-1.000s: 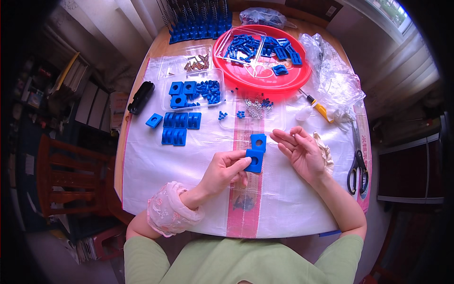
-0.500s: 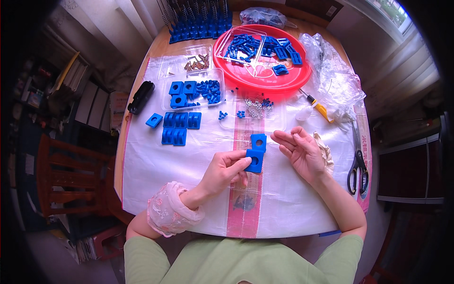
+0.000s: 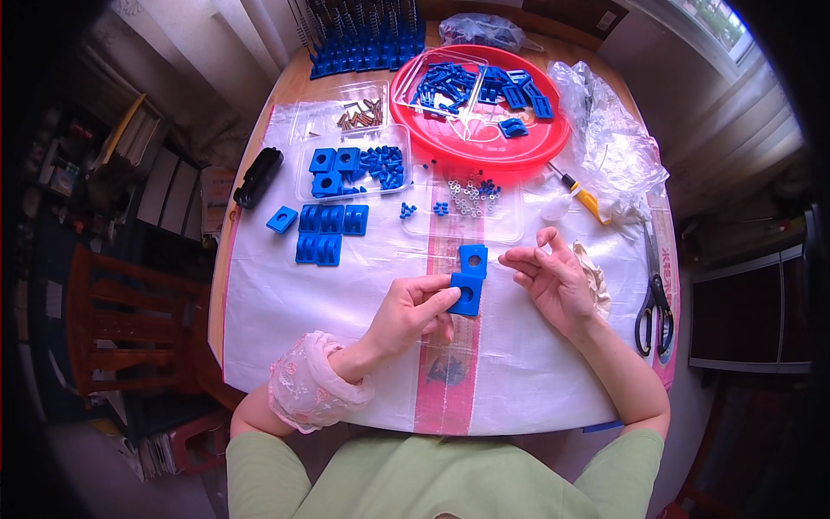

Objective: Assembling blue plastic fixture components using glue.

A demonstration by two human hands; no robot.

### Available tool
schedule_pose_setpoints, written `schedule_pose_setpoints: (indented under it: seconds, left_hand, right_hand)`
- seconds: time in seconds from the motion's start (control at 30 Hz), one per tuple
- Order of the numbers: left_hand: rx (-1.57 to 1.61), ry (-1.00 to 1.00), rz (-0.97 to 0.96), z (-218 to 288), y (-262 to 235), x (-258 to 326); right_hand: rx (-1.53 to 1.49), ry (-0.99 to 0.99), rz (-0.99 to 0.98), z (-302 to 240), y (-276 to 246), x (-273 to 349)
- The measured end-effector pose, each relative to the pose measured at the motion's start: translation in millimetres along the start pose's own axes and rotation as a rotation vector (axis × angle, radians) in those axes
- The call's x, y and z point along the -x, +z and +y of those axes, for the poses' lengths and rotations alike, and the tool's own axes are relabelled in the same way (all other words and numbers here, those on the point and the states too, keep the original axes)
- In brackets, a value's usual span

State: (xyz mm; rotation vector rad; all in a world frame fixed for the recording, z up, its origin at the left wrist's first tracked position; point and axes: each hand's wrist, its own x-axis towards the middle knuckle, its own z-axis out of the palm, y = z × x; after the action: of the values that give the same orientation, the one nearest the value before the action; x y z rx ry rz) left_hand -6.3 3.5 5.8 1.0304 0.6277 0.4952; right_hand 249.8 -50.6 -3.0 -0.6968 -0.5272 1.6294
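Note:
My left hand [image 3: 410, 313] pinches a square blue plastic plate with a round hole [image 3: 465, 297] between thumb and fingers, above the middle of the white cloth. Just beyond it, a second blue holed piece [image 3: 473, 260] shows, partly covered by the first; whether they are joined I cannot tell. To the right, my right hand [image 3: 558, 281] hovers palm up, apart from both pieces. Some of its fingers reach left, while thumb and forefinger look pinched together. Anything between them is too small to make out.
A clear box [image 3: 304, 183] of blue parts stands beyond my left hand, with ridged blue pieces [image 3: 330, 221] nearer me. White nuts [image 3: 467, 197] lie in a clear lid. A red basin [image 3: 519, 149] is farther back. Black-handled scissors [image 3: 654, 316] and a yellow-handled screwdriver [image 3: 590, 204] lie right.
My right hand's fingers have shifted slightly left and changed their bend, with the forefinger side raised. My left hand and the blue plate have stayed put.

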Motion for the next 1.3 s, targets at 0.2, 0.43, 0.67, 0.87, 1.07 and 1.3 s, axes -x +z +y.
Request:
schedule_pose_setpoints:
  seconds: [0.2,0.43,0.67,0.87,1.07,1.3]
  left_hand:
    - [-0.007,-0.009,-0.003,2.8,0.7,0.4]
    - [-0.013,-0.021,-0.005,3.6,0.8,0.5]
    - [-0.018,-0.013,0.003,2.4,1.2,0.5]
    - [-0.002,-0.010,-0.001,2.2,0.4,0.4]
    - [-0.018,-0.008,0.002,2.3,1.3,0.1]
    - [-0.044,-0.015,0.002,2.1,0.3,0.5]
  right_hand:
    - [0.009,-0.004,-0.030,1.6,-2.7,0.2]
    - [0.002,0.001,0.008,-0.9,-0.5,1.9]
    - [0.008,0.009,-0.034,0.4,-6.2,1.2]
    - [-0.005,0.004,-0.061,0.7,-4.9,0.2]
    - [0.006,-0.030,-0.096,4.0,-9.3,0.3]
    - [0.009,-0.038,-0.070,4.0,-6.3,-0.2]
